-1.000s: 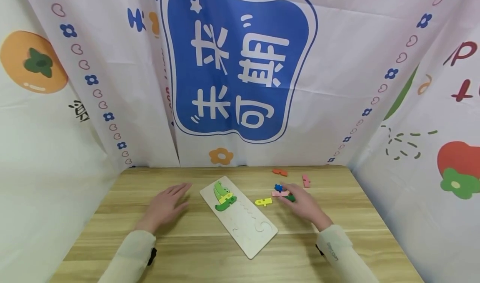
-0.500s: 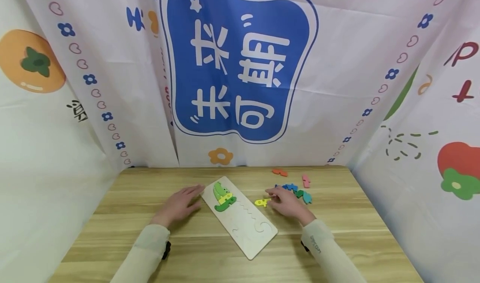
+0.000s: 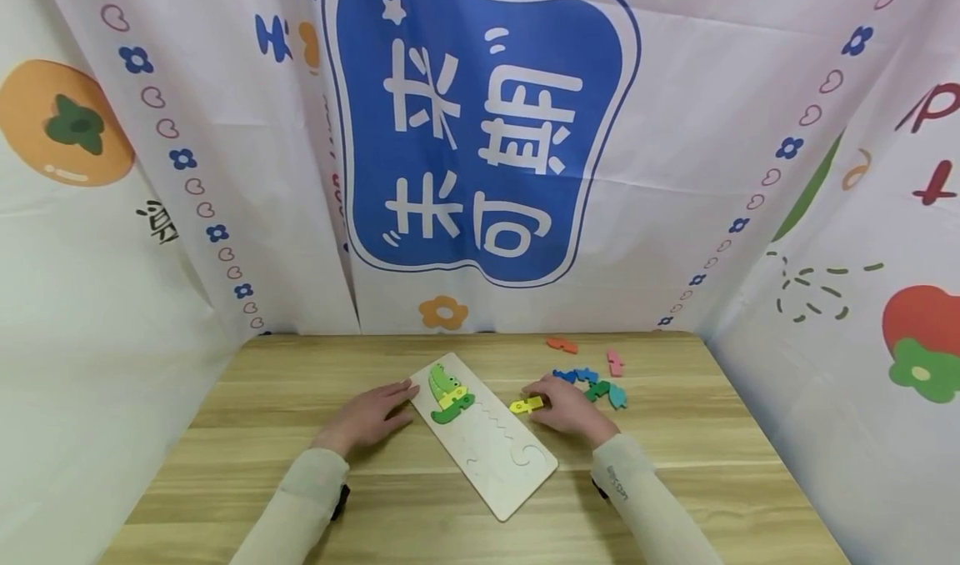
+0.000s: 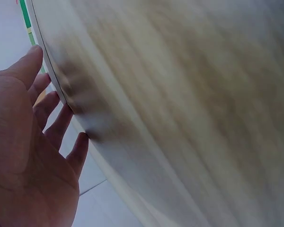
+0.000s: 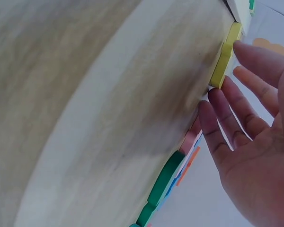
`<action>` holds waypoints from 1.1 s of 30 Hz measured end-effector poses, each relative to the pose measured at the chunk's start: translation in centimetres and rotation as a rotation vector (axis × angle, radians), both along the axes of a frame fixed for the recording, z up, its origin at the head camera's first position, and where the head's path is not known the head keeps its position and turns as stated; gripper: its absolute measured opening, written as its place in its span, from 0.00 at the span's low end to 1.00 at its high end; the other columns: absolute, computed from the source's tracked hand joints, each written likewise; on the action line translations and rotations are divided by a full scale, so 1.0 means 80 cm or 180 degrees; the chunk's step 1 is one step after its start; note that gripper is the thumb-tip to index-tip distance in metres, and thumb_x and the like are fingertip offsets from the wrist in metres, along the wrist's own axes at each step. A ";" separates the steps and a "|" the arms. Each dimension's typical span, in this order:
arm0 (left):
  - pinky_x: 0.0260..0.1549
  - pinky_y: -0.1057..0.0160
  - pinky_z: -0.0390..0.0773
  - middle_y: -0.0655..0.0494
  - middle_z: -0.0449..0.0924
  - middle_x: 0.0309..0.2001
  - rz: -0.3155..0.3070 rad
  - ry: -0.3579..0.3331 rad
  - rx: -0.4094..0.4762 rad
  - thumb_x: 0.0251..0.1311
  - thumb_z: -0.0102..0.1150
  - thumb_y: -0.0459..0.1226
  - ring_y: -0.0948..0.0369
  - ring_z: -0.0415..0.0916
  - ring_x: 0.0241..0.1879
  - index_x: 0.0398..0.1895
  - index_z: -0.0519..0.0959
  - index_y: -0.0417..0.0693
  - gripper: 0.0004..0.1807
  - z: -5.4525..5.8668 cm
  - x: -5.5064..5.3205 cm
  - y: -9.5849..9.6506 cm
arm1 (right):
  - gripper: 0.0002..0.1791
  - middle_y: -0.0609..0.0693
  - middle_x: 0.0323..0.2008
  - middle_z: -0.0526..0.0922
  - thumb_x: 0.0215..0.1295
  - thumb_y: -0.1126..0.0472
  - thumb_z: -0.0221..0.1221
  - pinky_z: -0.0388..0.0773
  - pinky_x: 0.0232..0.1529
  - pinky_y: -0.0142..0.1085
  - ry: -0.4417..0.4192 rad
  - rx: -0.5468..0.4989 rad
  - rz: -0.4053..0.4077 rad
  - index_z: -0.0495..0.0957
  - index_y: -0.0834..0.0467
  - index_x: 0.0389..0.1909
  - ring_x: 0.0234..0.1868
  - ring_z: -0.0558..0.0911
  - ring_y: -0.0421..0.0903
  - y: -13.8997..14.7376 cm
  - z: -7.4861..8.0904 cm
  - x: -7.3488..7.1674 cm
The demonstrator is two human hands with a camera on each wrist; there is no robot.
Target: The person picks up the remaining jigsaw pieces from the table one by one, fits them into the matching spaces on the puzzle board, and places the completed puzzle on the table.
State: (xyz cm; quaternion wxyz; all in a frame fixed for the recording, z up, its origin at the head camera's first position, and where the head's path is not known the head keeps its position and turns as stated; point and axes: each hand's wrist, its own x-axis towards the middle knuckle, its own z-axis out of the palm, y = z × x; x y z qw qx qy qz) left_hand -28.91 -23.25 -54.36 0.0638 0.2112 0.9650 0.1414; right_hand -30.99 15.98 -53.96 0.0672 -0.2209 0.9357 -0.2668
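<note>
A pale wooden puzzle board (image 3: 487, 457) lies slanted on the table, with a green crocodile head piece (image 3: 438, 379), a yellow piece (image 3: 453, 397) and a dark green piece (image 3: 448, 413) in its upper part. At the board's upper left edge, my left hand (image 3: 367, 419) rests its fingertips, fingers loosely spread. My right hand (image 3: 566, 408) is around the right end of a loose yellow puzzle piece (image 3: 522, 405), which lies flat. In the right wrist view the thumb touches this yellow piece (image 5: 223, 61), while the other fingers stay spread beside its end.
Behind the right hand lie blue pieces (image 3: 585, 375), a green piece (image 3: 597, 391) and a teal piece (image 3: 617, 396). Farther back are an orange piece (image 3: 562, 346) and a pink piece (image 3: 615, 363). Printed cloth (image 3: 675, 215) hangs around the wooden table (image 3: 315, 519).
My right hand has moved left from the cluster of pieces to the loose yellow piece. My left hand has moved right to the board's edge. The board stays in about the same place.
</note>
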 end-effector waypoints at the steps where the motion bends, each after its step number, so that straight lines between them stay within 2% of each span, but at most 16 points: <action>1: 0.73 0.40 0.62 0.49 0.63 0.79 -0.0001 -0.0011 0.0006 0.77 0.52 0.52 0.44 0.62 0.77 0.79 0.66 0.53 0.31 0.000 0.000 0.000 | 0.22 0.48 0.43 0.80 0.65 0.62 0.70 0.73 0.42 0.41 0.0016 -0.0003 -0.0006 0.83 0.56 0.61 0.41 0.75 0.46 0.000 0.000 0.000; 9: 0.73 0.39 0.62 0.47 0.62 0.79 -0.0021 -0.0066 0.0035 0.78 0.51 0.52 0.42 0.61 0.77 0.79 0.66 0.52 0.32 -0.002 0.000 0.002 | 0.19 0.47 0.42 0.81 0.63 0.65 0.72 0.77 0.43 0.39 0.0061 -0.0064 -0.0070 0.86 0.55 0.55 0.40 0.76 0.44 0.001 -0.008 -0.007; 16: 0.74 0.40 0.62 0.48 0.62 0.79 -0.0030 -0.0042 0.0054 0.78 0.50 0.52 0.44 0.60 0.78 0.79 0.66 0.52 0.32 -0.005 -0.001 0.002 | 0.18 0.44 0.39 0.80 0.61 0.66 0.73 0.76 0.44 0.38 0.0010 -0.0138 -0.0261 0.87 0.54 0.52 0.39 0.74 0.41 0.002 -0.013 -0.015; 21: 0.73 0.39 0.63 0.47 0.62 0.79 -0.0057 -0.0025 0.0073 0.78 0.50 0.52 0.43 0.60 0.77 0.79 0.66 0.51 0.32 -0.006 -0.001 0.001 | 0.14 0.45 0.35 0.80 0.59 0.67 0.74 0.76 0.40 0.38 0.0002 -0.0220 -0.0368 0.88 0.55 0.46 0.36 0.75 0.42 0.004 -0.015 -0.017; 25: 0.73 0.39 0.62 0.46 0.61 0.79 -0.0067 -0.0023 0.0087 0.78 0.50 0.52 0.42 0.60 0.77 0.79 0.65 0.50 0.32 -0.007 -0.001 -0.001 | 0.12 0.44 0.34 0.80 0.59 0.66 0.75 0.77 0.41 0.38 -0.0071 -0.0266 -0.0481 0.88 0.53 0.43 0.36 0.76 0.41 0.005 -0.016 -0.019; 33: 0.73 0.39 0.63 0.46 0.61 0.80 -0.0072 -0.0030 0.0045 0.78 0.51 0.51 0.42 0.60 0.77 0.79 0.65 0.52 0.32 -0.009 -0.003 -0.002 | 0.10 0.44 0.33 0.83 0.57 0.64 0.76 0.79 0.41 0.38 -0.0072 -0.0373 -0.0450 0.89 0.54 0.40 0.34 0.78 0.40 0.013 -0.018 -0.022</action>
